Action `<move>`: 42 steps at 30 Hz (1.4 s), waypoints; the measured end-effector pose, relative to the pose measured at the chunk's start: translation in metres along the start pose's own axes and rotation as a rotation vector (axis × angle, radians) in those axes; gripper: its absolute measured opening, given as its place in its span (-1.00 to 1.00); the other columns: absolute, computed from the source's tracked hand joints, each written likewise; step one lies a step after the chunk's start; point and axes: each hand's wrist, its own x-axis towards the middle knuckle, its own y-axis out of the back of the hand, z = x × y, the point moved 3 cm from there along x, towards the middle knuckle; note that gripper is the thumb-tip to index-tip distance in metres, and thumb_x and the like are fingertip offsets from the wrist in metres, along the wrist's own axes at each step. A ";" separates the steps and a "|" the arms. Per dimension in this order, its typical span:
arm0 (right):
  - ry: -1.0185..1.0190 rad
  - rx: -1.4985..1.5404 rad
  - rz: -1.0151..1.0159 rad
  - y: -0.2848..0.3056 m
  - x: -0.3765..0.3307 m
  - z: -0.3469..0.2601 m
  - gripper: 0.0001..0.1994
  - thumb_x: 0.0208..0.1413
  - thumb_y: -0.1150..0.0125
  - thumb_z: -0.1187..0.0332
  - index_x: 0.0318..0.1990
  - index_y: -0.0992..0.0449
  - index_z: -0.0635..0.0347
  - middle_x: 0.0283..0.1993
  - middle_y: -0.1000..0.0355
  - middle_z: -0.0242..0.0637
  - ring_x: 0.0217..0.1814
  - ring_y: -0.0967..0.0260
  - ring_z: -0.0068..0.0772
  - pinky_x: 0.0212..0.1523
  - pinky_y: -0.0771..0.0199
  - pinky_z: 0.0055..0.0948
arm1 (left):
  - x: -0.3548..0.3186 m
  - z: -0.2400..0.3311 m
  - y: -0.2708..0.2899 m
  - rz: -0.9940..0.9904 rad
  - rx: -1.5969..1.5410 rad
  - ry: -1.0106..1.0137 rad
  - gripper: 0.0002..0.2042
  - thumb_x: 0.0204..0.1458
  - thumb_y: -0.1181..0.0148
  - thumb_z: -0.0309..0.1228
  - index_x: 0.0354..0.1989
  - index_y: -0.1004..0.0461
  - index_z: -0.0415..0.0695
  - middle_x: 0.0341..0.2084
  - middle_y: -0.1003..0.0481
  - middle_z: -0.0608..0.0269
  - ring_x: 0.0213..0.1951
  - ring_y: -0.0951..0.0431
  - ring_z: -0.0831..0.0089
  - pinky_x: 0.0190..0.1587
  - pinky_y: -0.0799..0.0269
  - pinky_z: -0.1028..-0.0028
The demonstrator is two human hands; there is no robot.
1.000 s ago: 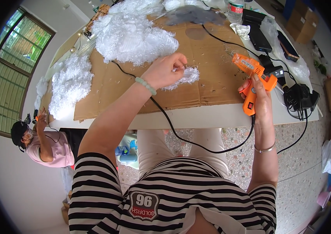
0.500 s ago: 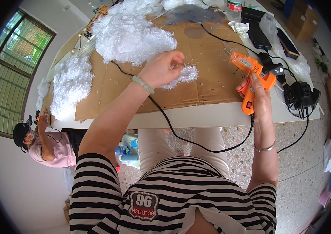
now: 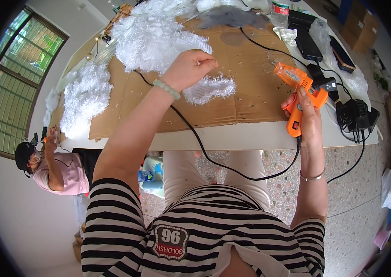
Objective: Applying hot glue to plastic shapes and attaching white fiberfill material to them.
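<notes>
My right hand (image 3: 310,117) grips an orange hot glue gun (image 3: 297,99) by its handle, fingers at the trigger, nozzle pointing up and to the left. My left hand (image 3: 188,69) is closed with thumb and fingertips together; whatever they hold, if anything, is too small to make out. Just below those fingers a small white fringed piece (image 3: 211,90) lies on the brown cardboard (image 3: 250,97). Behind and left of this hand spreads a large heap of white fringed material (image 3: 151,39). Another white fringed pile (image 3: 86,99) lies at the table's left.
The glue gun's black cord (image 3: 232,175) loops past the table's front edge. At the right are a black adapter (image 3: 357,113), a phone (image 3: 341,54), a black box (image 3: 307,44) and a water bottle (image 3: 279,14). A co-worker in pink (image 3: 64,173) works at the far left.
My left hand has lifted slightly up and away from the small white piece, which now shows more fully. The glue gun has hardly moved.
</notes>
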 end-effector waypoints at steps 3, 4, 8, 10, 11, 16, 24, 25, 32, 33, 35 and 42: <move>0.005 -0.004 0.010 0.002 0.001 0.001 -0.69 0.18 0.01 0.07 -0.19 -0.39 0.14 -0.45 -0.38 -0.41 -0.40 -0.38 -0.58 -0.43 -0.35 -0.62 | 0.003 -0.011 0.013 -0.021 -0.107 0.185 -0.85 -0.01 -0.16 -0.40 -0.33 -0.54 -0.20 -0.36 -0.53 0.28 -0.29 -0.47 0.56 -0.22 -0.39 0.52; 0.004 -0.002 0.006 0.004 0.002 0.001 -0.68 0.18 0.01 0.07 -0.19 -0.39 0.14 -0.44 -0.38 -0.41 -0.40 -0.38 -0.58 -0.43 -0.34 -0.61 | 0.004 -0.017 0.016 -0.046 -0.030 0.143 -0.82 -0.04 -0.19 -0.40 -0.29 -0.53 -0.20 -0.35 -0.53 0.26 -0.28 -0.48 0.54 -0.21 -0.40 0.51; 0.006 0.000 0.010 0.002 0.003 0.002 -0.67 0.17 0.00 0.06 -0.18 -0.39 0.14 -0.43 -0.38 -0.41 -0.40 -0.38 -0.59 -0.44 -0.34 -0.60 | -0.006 -0.036 0.020 -0.082 0.187 0.078 -0.69 -0.12 -0.27 -0.30 -0.23 -0.50 -0.23 -0.33 -0.53 0.17 -0.25 -0.50 0.44 -0.20 -0.41 0.47; -0.004 0.002 0.010 -0.002 0.001 0.000 -0.68 0.18 0.01 0.07 -0.18 -0.39 0.15 -0.45 -0.38 -0.41 -0.41 -0.38 -0.58 -0.44 -0.33 -0.60 | -0.009 -0.035 0.017 -0.104 0.268 0.079 -0.65 -0.16 -0.28 -0.25 -0.24 -0.50 -0.22 -0.32 -0.53 0.14 -0.25 -0.51 0.38 -0.19 -0.41 0.43; -0.006 -0.016 0.042 0.000 0.001 0.001 -0.68 0.18 0.02 0.08 -0.19 -0.39 0.16 -0.46 -0.38 -0.40 -0.42 -0.37 -0.58 -0.45 -0.32 -0.60 | -0.011 -0.034 0.015 -0.135 0.349 0.079 -0.62 -0.19 -0.29 -0.19 -0.25 -0.50 -0.21 -0.32 -0.53 0.12 -0.24 -0.52 0.31 -0.19 -0.41 0.40; 0.051 -0.009 0.031 0.011 0.004 0.012 -0.63 0.17 -0.01 0.05 -0.14 -0.37 0.22 -0.46 -0.37 -0.37 -0.43 -0.33 -0.57 -0.45 -0.28 -0.57 | -0.010 -0.033 0.007 -0.193 0.484 0.074 -0.55 -0.29 -0.28 -0.08 -0.24 -0.52 -0.12 -0.27 -0.51 0.12 -0.18 -0.49 0.18 -0.15 -0.38 0.32; 0.024 -0.076 -0.019 0.025 0.013 0.019 -0.65 0.21 0.07 0.05 -0.13 -0.34 0.18 -0.41 -0.33 -0.39 -0.37 -0.32 -0.55 -0.45 -0.28 -0.57 | -0.009 -0.029 0.001 -0.224 0.499 0.086 -0.52 -0.33 -0.31 -0.05 -0.28 -0.54 -0.16 -0.30 -0.53 0.08 -0.22 -0.52 0.19 -0.18 -0.41 0.29; 0.031 -0.065 -0.021 0.025 0.015 0.021 -0.65 0.21 0.08 0.06 -0.12 -0.33 0.18 -0.40 -0.33 -0.39 -0.36 -0.32 -0.55 -0.45 -0.27 -0.57 | -0.012 -0.037 0.004 -0.216 0.498 0.097 -0.52 -0.33 -0.31 -0.05 -0.28 -0.54 -0.16 -0.30 -0.53 0.08 -0.22 -0.52 0.19 -0.18 -0.41 0.29; 0.034 -0.079 0.007 0.023 0.014 0.020 -0.64 0.22 0.10 0.06 -0.10 -0.33 0.18 -0.40 -0.32 -0.38 -0.35 -0.32 -0.54 -0.44 -0.27 -0.56 | -0.017 -0.045 0.006 -0.187 0.081 0.291 -0.56 -0.29 -0.30 -0.04 -0.36 -0.58 -0.18 -0.43 -0.55 0.08 -0.34 -0.54 0.26 -0.25 -0.40 0.33; 0.038 -0.082 0.006 0.022 0.014 0.019 -0.64 0.22 0.10 0.06 -0.10 -0.33 0.18 -0.40 -0.32 -0.38 -0.35 -0.32 -0.54 -0.44 -0.27 -0.56 | -0.019 -0.048 0.005 -0.166 0.048 0.338 -0.57 -0.27 -0.30 -0.06 -0.36 -0.57 -0.18 -0.45 -0.55 0.09 -0.36 -0.53 0.27 -0.27 -0.40 0.34; 0.028 -0.088 0.013 0.021 0.013 0.018 -0.63 0.22 0.11 0.05 -0.09 -0.33 0.19 -0.40 -0.32 -0.38 -0.36 -0.31 -0.55 -0.44 -0.27 -0.56 | -0.023 -0.047 0.001 -0.218 0.082 0.275 -0.59 -0.25 -0.29 -0.07 -0.35 -0.57 -0.18 -0.46 -0.55 0.11 -0.37 -0.53 0.27 -0.27 -0.40 0.35; 0.043 -0.100 -0.015 0.023 0.011 0.018 -0.61 0.22 0.10 0.05 -0.05 -0.31 0.19 -0.41 -0.31 -0.39 -0.37 -0.30 -0.56 -0.44 -0.25 -0.56 | -0.047 -0.023 0.051 -0.047 -0.167 0.062 -0.74 -0.07 -0.23 -0.24 -0.33 -0.55 -0.18 -0.51 -0.54 0.31 -0.42 -0.46 0.58 -0.29 -0.36 0.52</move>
